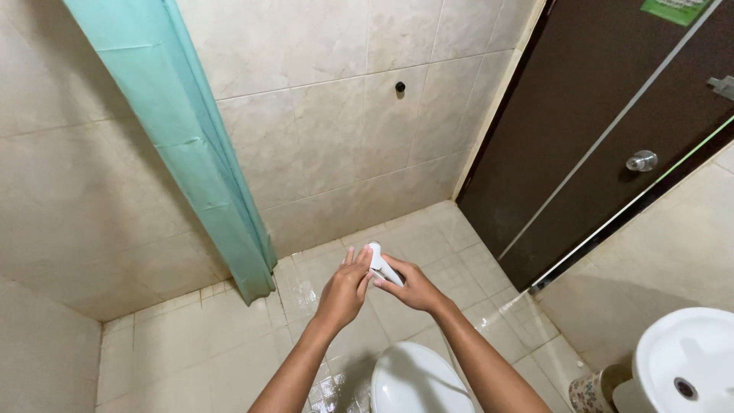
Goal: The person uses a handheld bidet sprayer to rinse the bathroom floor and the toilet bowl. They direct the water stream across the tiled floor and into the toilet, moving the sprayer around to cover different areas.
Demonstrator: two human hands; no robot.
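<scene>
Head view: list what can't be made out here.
- White sprayer: lower part covered by the right hand and left hand; any hose hidden.
- Toilet: cut off by the bottom edge.
- Sink: cut off at the right corner.
- Green sign on the door: cut by the top edge.

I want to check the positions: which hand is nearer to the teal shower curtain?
The left hand is nearer; the shower curtain hangs to its left. The right hand, gripping a white sprayer head, is farther right, beyond the left hand.
</scene>
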